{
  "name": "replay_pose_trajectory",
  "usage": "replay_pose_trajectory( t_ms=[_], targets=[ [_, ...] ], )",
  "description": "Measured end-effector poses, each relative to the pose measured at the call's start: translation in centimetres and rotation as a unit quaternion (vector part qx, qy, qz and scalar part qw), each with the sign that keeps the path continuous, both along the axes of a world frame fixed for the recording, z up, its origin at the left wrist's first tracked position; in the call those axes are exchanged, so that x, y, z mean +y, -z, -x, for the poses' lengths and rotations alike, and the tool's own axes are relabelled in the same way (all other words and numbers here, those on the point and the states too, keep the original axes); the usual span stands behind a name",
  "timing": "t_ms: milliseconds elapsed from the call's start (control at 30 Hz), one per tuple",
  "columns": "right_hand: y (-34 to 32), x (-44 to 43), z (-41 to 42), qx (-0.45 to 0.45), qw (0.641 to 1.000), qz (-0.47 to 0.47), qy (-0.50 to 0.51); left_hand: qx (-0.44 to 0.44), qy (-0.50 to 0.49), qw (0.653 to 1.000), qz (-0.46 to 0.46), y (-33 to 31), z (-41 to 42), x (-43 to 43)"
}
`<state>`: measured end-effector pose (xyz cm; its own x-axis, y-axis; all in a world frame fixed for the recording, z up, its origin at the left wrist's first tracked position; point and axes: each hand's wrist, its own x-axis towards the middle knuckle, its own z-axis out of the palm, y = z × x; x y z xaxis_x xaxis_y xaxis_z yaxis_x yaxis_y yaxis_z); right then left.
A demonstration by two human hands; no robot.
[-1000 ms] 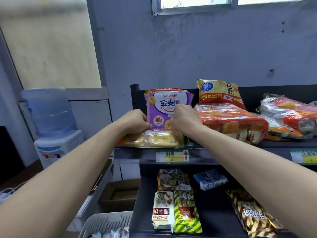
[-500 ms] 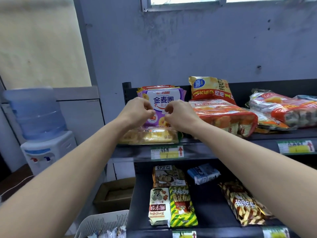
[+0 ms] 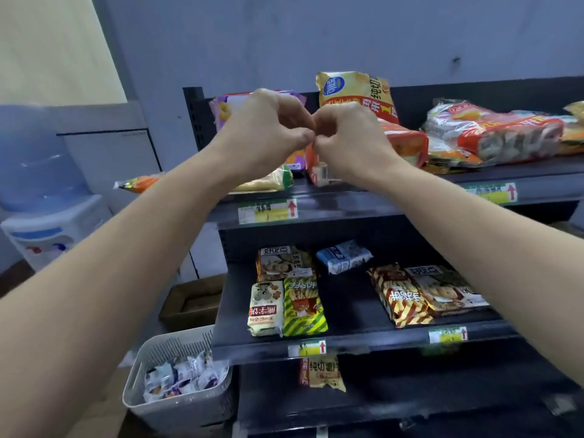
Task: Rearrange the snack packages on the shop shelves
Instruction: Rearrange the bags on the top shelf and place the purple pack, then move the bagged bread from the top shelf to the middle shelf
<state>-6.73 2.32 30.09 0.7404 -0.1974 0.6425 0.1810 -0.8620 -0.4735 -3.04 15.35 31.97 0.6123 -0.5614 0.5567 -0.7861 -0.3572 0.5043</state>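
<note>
Both hands have come up off the flat yellow pack (image 3: pixel 268 183) at the front lip of the top shelf (image 3: pixel 379 203) and drifted right. They now meet knuckle to knuckle in front of the gap between the upright purple package (image 3: pixel 221 110) and the long orange package (image 3: pixel 407 143). From where I stand, the left hand (image 3: pixel 268 134) and right hand (image 3: pixel 350 140) are both curled tight with fingertips touching. The backs of the hands hide whatever is between them, so I cannot tell whether they pinch the near end of the orange package, which sits right under the fingers, or nothing at all. The yellow pack lies flat behind the left forearm, its far end poking out past the shelf's left post. The purple one leans against the back panel, and a gold chip bag (image 3: pixel 357 90) stands behind the orange one. My guess is that the person is tidying this left corner of the top shelf and is about to start on the orange package. Next, it would need a firm hold on its end seal and a straight slide or lift, taking care not to topple the purple package or nudge the overhanging yellow pack off the edge. More snacks lie on the lower shelf (image 3: pixel 347 346), untouched.
</note>
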Motion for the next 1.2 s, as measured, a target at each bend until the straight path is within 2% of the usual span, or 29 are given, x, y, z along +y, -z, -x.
replay_pose_trajectory(
  t_ms=[300,600,833,1000,1200],
  targets=[
    [2.6,-6.9,8.6,0.052,0.998,0.014,-0.014,0.023,-0.002,1.000,-0.018,3.0,8.5,-5.6],
    [7.4,-15.4,14.3,0.173,0.985,0.000,-0.004,0.136,-0.003,0.982,-0.132,9.0,12.5,-12.9],
    [10.4,-20.8,16.1,0.243,0.969,-0.036,0.037,0.172,0.028,0.965,-0.195,11.9,12.8,-18.7],
    [9.6,-23.7,16.9,0.239,0.966,-0.041,0.087,0.160,0.070,0.961,-0.214,11.6,12.1,-22.8],
    [6.1,-28.0,18.4,0.195,0.964,-0.030,0.176,0.115,0.155,0.964,-0.185,8.5,12.1,-28.4]
  ],
)
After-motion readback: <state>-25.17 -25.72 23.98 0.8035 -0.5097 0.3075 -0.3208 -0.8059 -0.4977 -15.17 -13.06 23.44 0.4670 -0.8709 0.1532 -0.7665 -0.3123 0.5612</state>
